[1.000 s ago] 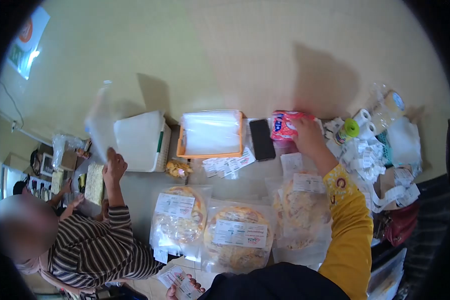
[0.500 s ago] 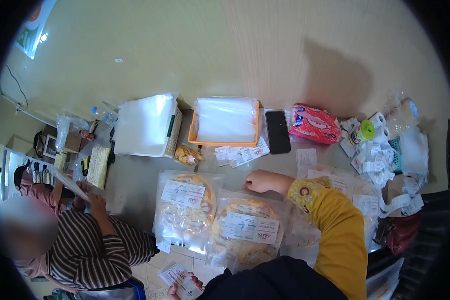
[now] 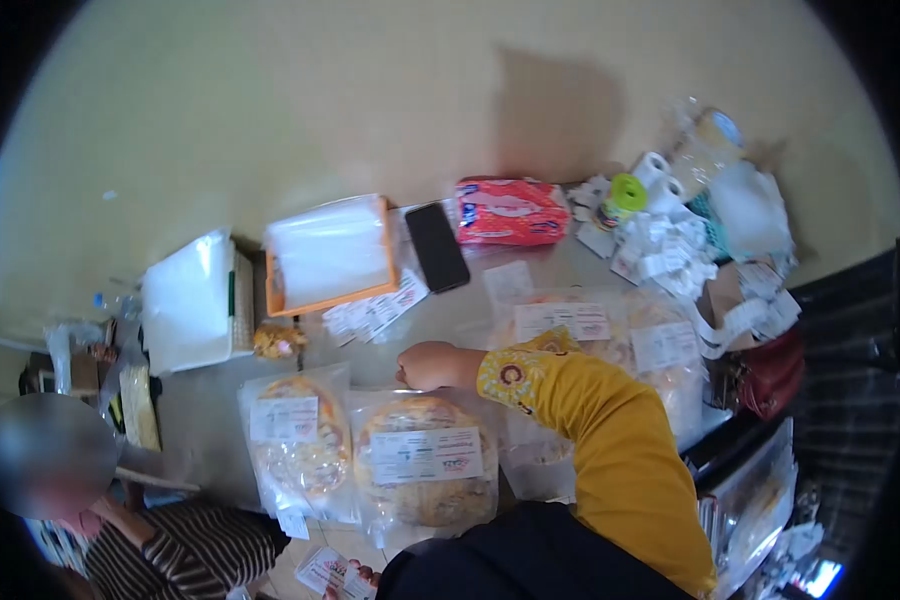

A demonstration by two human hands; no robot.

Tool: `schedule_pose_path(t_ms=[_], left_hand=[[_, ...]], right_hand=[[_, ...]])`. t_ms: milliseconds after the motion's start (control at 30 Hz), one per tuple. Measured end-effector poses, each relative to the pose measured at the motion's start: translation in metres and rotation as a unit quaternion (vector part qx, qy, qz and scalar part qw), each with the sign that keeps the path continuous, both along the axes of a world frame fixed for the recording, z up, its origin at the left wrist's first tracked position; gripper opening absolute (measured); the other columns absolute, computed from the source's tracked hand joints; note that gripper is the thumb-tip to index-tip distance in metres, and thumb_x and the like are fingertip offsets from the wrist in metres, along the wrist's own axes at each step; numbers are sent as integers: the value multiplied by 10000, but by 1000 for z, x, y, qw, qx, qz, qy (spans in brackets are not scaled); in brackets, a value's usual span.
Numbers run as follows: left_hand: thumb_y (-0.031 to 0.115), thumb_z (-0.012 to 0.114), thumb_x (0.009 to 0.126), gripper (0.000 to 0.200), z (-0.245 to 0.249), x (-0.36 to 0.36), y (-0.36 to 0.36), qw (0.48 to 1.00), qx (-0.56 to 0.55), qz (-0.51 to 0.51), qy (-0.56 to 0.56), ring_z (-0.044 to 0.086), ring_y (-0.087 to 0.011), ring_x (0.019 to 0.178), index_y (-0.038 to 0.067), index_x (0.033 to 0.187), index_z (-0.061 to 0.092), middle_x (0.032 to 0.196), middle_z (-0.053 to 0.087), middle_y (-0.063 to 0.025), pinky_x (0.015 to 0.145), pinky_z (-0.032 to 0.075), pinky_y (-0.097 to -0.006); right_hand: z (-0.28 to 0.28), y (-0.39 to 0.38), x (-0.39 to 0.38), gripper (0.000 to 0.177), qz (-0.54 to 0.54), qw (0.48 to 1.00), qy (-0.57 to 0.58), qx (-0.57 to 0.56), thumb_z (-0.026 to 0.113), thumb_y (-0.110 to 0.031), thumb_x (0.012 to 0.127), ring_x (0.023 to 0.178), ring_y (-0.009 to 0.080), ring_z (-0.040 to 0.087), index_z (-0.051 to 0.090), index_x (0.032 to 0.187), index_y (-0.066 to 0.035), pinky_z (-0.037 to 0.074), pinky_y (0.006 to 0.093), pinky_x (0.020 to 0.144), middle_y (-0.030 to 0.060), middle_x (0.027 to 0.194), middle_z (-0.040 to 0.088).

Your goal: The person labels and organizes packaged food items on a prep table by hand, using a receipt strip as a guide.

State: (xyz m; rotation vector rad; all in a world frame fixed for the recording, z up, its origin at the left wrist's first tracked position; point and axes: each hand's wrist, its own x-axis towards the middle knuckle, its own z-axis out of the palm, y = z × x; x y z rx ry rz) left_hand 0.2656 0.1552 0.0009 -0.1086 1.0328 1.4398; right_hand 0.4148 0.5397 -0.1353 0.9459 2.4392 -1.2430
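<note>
My right hand [image 3: 435, 366], in a yellow sleeve, rests closed on the table just beyond the top edge of a bagged pizza [image 3: 425, 505]. Whatever its curled fingers may hold is hidden. A white printed label [image 3: 427, 456] lies across that pizza's clear bag. To the left is another labelled pizza in a bag [image 3: 305, 465]. Low in the view, my left hand [image 3: 363, 574] grips a stack of printed labels [image 3: 323, 572], partly cut off by my dark clothing. More bagged pizzas [image 3: 660, 345] lie on the right, partly behind my sleeve.
Along the wall stand a white basket [image 3: 242, 305], an orange tray [image 3: 390, 255] with plastic sheets, a black phone [image 3: 437, 248] and a red tissue pack [image 3: 512, 212]. Crumpled label strips [image 3: 665, 250] pile up at right. A co-worker in a striped top [image 3: 205, 545] is at left.
My view has turned to the right, so the table's things appear further left. My right hand stays by the same pizza's top edge; my left hand still holds the labels.
</note>
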Motion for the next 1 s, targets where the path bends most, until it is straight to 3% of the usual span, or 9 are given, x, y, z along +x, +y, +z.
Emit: schedule_pose_path(t_ms=[233,400,533,633,667,767,867,933,1000], left_hand=[[356,585,780,676,7,-2,20,997,28,-76,15,481,-286,964,43,1313,311,1105,469,-132,808,428,-433],[354,585,785,676,22,-4,37,991,71,-111,26,479,-285,967,44,1317,307,1110,466,-133,806,429,-430],[253,579,804,599,52,24,85,994,60,-90,-15,506,-271,877,8,1288,326,948,501,-112,788,438,-409],[408,577,688,629,26,27,113,980,102,-167,-22,539,-306,844,49,1187,442,964,530,-117,788,427,-489],[402,590,684,642,27,36,120,980,70,-184,-8,537,-304,845,36,1190,438,981,527,-122,783,428,-487],[374,614,694,631,38,90,164,964,5,-265,-8,545,-295,830,13,1182,441,1023,527,-136,763,441,-470],[293,594,760,490,16,124,197,926,-45,-375,-11,575,-267,789,28,1153,470,1036,548,-146,735,473,-411],[259,571,794,415,-24,134,209,904,-44,-425,0,588,-247,757,38,1137,492,955,574,-149,696,489,-382],[266,552,802,387,-34,151,218,874,-82,-471,86,588,-254,751,37,1111,506,944,579,-143,679,497,-402]], right_hand=[[78,-6,89,292,-133,972,44,190,550,-321,811,858,322,589,580,920,-52,448,449,743,147,881,613],[93,-40,192,268,-327,877,136,325,640,-226,712,869,342,538,568,911,-61,430,430,758,146,887,568],[102,-91,252,277,-390,872,96,280,641,-199,694,875,341,537,550,919,-65,443,432,751,151,948,540],[99,-127,258,279,-449,847,54,280,633,-211,707,875,357,539,538,923,-63,451,448,736,165,986,517],[95,-137,259,277,-476,832,31,283,631,-214,712,873,365,537,536,921,-60,452,454,731,171,997,508],[72,-159,266,306,-596,755,-2,273,651,-248,740,805,337,555,545,946,-48,453,417,714,153,898,560],[51,-174,274,308,-640,742,7,201,657,-278,748,699,315,580,555,895,-27,468,409,651,137,752,581],[46,-175,278,311,-651,743,50,147,653,-281,747,688,322,587,547,848,-6,465,407,643,158,720,590],[43,-173,280,328,-670,735,94,51,654,-293,740,689,325,593,543,797,10,460,401,636,174,699,590]])
